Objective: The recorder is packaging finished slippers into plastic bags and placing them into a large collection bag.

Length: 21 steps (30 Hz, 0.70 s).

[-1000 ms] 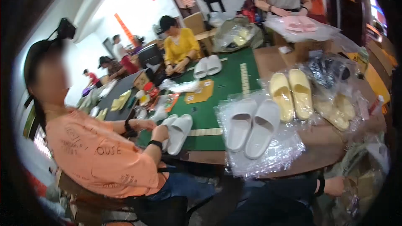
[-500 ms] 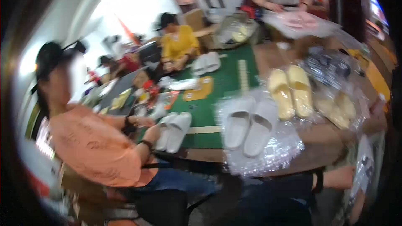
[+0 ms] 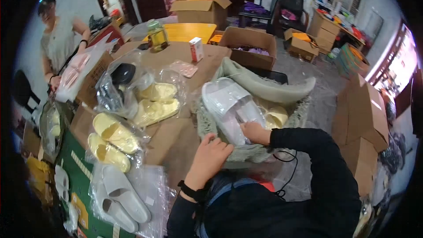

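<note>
A pair of white slippers in a clear plastic bag lies tilted in the mouth of a green-grey woven sack. My right hand is closed on the near end of the bagged white slippers, its fingertips partly hidden. On the sack's near rim, my left hand has curled fingers gripping the edge. Inside the sack, beside the white slippers, a yellow bagged slipper shows. The sack's lower part is hidden by my arms.
Bagged yellow slippers, bagged grey-white slippers and dark bagged slippers lie on the cardboard-covered table. A glass jar stands behind. Cardboard boxes stand right. A person handles pink slippers at far left.
My view has swung right, from the green-topped table and seated co-workers to the sack. My hands, at the right edge before beside a plastic bag, are now at the sack and white slippers.
</note>
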Each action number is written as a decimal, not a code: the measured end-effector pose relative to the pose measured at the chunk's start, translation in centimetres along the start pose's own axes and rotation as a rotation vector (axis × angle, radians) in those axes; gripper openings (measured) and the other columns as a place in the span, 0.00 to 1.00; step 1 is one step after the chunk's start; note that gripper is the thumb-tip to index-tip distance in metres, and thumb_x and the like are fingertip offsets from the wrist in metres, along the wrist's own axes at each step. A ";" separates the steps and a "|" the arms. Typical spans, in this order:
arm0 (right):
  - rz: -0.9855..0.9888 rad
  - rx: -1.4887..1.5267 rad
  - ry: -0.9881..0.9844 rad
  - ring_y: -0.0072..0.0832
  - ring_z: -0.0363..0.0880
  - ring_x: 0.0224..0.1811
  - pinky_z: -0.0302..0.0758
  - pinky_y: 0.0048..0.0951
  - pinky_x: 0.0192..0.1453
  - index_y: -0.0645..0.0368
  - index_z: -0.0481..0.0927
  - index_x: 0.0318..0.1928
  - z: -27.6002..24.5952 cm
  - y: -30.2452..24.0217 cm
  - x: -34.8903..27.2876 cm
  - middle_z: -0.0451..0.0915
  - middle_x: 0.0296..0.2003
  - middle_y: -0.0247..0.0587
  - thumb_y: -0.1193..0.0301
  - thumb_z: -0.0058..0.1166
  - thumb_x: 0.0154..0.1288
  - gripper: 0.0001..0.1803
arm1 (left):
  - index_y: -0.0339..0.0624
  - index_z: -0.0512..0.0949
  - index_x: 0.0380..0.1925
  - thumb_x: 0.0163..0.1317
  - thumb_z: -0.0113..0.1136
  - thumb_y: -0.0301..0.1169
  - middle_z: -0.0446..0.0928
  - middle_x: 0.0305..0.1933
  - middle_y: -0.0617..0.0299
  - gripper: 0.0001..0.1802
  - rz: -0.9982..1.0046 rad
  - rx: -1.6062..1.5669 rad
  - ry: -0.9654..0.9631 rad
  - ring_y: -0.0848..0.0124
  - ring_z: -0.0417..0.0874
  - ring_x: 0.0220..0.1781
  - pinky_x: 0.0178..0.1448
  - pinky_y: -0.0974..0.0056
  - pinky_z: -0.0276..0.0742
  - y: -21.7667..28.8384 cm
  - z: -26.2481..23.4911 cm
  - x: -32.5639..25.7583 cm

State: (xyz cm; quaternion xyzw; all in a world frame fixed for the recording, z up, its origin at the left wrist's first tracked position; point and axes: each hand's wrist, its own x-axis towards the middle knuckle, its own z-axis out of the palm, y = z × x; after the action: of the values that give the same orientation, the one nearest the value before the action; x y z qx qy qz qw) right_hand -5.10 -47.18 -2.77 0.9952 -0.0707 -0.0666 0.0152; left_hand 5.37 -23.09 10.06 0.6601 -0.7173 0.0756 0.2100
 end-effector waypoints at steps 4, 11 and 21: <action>-0.152 0.190 -0.221 0.49 0.82 0.36 0.76 0.47 0.40 0.64 0.78 0.41 -0.3 3.6 -3.3 0.81 0.35 0.53 0.66 0.45 0.63 0.15 | 0.47 0.75 0.32 0.49 0.56 0.24 0.73 0.26 0.65 0.09 -0.023 0.066 -0.016 0.67 0.76 0.38 0.59 0.56 0.66 -0.2 -0.3 -0.5; -0.296 0.205 -0.682 0.45 0.80 0.39 0.74 0.41 0.47 0.60 0.80 0.45 -0.7 6.8 -6.7 0.81 0.38 0.52 0.59 0.47 0.65 0.19 | 0.48 0.75 0.31 0.49 0.55 0.24 0.72 0.26 0.66 0.08 0.019 0.078 0.013 0.67 0.76 0.37 0.58 0.56 0.66 0.6 -0.3 -0.8; -0.001 0.923 -1.246 0.31 0.77 0.41 0.72 0.34 0.51 0.66 0.76 0.53 -7.0 6.2 -2.2 0.82 0.43 0.43 0.62 0.49 0.66 0.22 | 0.49 0.76 0.33 0.45 0.57 0.24 0.74 0.26 0.67 0.13 -0.036 0.098 0.052 0.68 0.76 0.39 0.59 0.56 0.66 -0.9 -0.7 -0.8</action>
State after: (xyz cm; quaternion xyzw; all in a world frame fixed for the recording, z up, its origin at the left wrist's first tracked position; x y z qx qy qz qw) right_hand -7.15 -52.89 4.72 0.6797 -0.0863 -0.5778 -0.4435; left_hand 6.46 -22.22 10.28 0.6802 -0.6951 0.1238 0.1972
